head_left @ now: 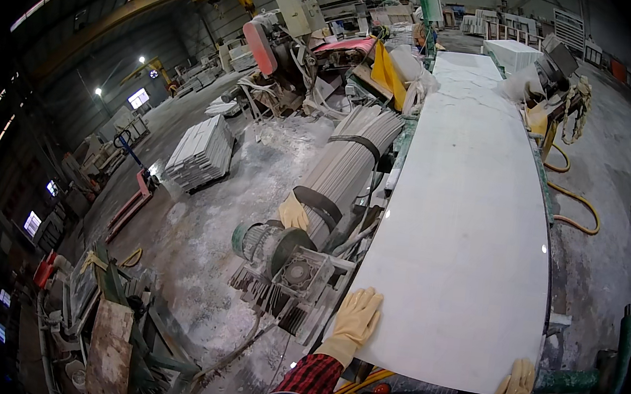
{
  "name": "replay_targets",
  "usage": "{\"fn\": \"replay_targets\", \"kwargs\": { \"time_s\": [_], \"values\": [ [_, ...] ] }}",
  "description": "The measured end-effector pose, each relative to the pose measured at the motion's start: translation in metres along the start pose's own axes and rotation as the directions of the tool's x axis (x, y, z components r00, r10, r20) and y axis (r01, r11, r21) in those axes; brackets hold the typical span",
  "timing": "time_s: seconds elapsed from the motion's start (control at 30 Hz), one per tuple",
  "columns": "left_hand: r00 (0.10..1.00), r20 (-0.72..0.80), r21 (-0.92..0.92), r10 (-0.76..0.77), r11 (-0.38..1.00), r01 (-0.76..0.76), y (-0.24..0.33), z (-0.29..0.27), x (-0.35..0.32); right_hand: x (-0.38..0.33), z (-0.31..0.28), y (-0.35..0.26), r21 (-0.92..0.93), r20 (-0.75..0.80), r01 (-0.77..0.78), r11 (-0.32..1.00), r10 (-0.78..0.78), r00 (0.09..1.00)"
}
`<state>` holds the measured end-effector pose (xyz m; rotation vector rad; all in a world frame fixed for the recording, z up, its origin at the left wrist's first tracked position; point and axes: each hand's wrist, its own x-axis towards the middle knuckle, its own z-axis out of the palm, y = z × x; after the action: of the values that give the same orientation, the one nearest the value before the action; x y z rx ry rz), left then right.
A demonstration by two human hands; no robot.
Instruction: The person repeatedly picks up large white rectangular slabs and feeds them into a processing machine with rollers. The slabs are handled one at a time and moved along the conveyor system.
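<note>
A long white stone slab point(461, 212) lies flat on a machine bed and runs away from me toward the far end of the hall. My left hand point(357, 317), in a yellow glove, rests flat with fingers spread on the slab's near left corner. My right hand point(515, 387), also gloved, presses against the slab's near right corner at its edge. Neither hand grips anything. A red plaid sleeve covers my left forearm.
Left of the slab sits an electric motor with gearbox point(281, 264) and a strapped bundle of grey stone strips point(350, 162). A yellow hose point(573, 197) curls on the wet floor at right. A stone pallet point(201, 153) and red pallet jack point(135, 197) stand farther left.
</note>
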<state>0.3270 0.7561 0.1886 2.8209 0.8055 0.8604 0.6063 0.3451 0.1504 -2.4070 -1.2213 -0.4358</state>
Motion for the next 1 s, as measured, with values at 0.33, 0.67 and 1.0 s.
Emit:
{"fn": "replay_targets", "kwargs": {
  "time_s": [0.33,0.67,1.0],
  "values": [
    [1.0,0.026,0.012,-0.014,1.0,0.014,0.003,-0.002,-0.001,-0.018,-0.005,-0.013,0.007,-0.039,-0.077,0.997,0.077,0.996],
    [0.988,0.15,-0.022,-0.039,0.999,0.043,0.009,-0.01,0.002,-0.064,-0.058,-0.071,0.443,-0.187,0.141,0.885,-0.063,0.98],
    [0.997,0.06,0.025,0.055,0.998,-0.056,-0.005,0.012,-0.008,-0.052,0.022,-0.138,0.308,0.838,-0.663,-0.682,-0.135,0.529]
  ]
}}
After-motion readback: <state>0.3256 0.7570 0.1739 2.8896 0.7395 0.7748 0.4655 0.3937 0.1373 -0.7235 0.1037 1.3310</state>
